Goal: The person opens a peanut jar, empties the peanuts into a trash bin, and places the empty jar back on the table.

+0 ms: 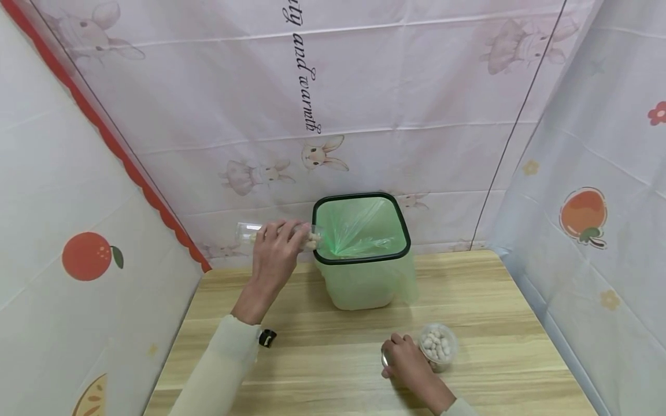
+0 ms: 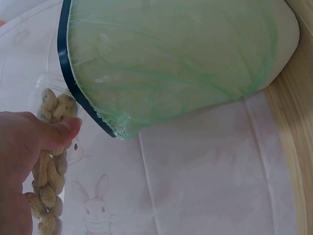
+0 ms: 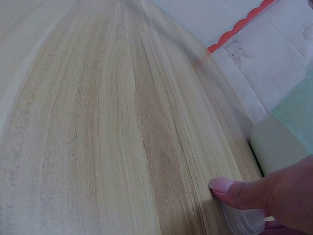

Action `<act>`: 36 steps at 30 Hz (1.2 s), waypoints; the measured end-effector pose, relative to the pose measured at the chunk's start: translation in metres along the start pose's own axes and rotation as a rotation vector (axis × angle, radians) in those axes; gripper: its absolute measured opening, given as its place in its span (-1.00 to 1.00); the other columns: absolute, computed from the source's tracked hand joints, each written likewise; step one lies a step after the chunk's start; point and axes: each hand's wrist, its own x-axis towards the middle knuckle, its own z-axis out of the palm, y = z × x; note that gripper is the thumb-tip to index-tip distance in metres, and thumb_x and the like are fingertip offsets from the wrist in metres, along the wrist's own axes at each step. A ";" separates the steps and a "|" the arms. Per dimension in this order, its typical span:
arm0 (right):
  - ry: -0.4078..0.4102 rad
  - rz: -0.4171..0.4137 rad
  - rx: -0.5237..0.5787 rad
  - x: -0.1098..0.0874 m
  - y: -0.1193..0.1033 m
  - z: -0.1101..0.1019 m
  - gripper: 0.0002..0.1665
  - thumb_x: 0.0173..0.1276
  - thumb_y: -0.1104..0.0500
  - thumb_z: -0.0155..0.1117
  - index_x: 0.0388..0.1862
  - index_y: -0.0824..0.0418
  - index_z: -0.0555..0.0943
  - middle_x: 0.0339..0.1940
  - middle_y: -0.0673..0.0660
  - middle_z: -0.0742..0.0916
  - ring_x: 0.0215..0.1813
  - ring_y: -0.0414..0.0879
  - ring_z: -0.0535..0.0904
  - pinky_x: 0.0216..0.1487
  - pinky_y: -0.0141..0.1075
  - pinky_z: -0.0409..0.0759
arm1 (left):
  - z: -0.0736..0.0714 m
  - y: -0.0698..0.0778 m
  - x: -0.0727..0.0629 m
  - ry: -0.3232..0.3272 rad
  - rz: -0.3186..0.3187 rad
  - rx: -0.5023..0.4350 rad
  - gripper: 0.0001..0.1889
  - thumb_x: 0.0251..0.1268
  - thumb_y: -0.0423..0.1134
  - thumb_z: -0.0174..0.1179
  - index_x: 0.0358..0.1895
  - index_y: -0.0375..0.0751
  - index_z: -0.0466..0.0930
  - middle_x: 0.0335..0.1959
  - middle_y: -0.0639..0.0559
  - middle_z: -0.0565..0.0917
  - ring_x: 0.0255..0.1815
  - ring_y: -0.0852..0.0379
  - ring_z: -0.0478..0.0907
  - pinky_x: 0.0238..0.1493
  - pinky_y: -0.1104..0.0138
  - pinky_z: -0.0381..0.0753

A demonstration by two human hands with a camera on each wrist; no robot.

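Left grip [image 1: 274, 248] holds peanut jar [image 2: 49, 188] sideways, mouth at bin [image 1: 359, 286] rim, table's [image 1: 312, 358] far edge; right grip [image 1: 408, 359] holds lid [image 3: 240, 219].

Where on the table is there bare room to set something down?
Bare wood lies between the left sleeve and right hand, in front of the bin, and right of the round jar. It's crowded where right hand, clear lid and jar bunch together.

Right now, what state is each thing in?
Bin: upright, open, lined.
Green bag: draped inside and outside the bin.
Held jar: tipped sideways, peanuts inside.
Left hand: gripping that jar.
Standing jar: upright, pale pieces inside; lidded or not, unclear.
Lid: off any jar.
Right hand: holding the lid.
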 end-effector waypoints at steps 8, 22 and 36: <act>-0.003 0.000 0.001 0.000 0.000 0.000 -0.42 -0.19 -0.07 0.77 -0.17 0.10 0.74 -0.31 -0.05 0.62 -0.29 -0.16 0.47 -0.36 -0.38 0.59 | -0.001 0.001 0.001 -0.011 0.002 0.005 -0.57 0.22 -0.17 0.47 0.17 0.01 0.68 0.11 0.00 0.74 0.12 -0.10 0.59 0.06 0.07 0.53; 0.009 0.009 -0.028 0.000 0.000 0.001 -0.41 -0.19 -0.10 0.77 -0.18 0.07 0.74 -0.32 -0.06 0.61 -0.29 -0.15 0.49 -0.36 -0.36 0.60 | -0.001 0.000 0.004 -0.020 0.055 0.059 -0.42 0.08 -0.09 0.53 0.23 -0.02 0.66 0.13 -0.03 0.72 0.11 -0.12 0.55 0.12 0.08 0.52; 0.006 0.015 -0.033 0.001 0.001 0.003 -0.41 -0.20 -0.11 0.76 -0.18 0.07 0.74 -0.32 -0.07 0.61 -0.29 -0.16 0.47 -0.37 -0.39 0.56 | 0.001 0.001 0.005 0.006 0.068 0.039 -0.56 0.28 -0.10 0.36 0.22 -0.03 0.67 0.10 -0.02 0.74 0.10 -0.13 0.56 0.14 0.05 0.51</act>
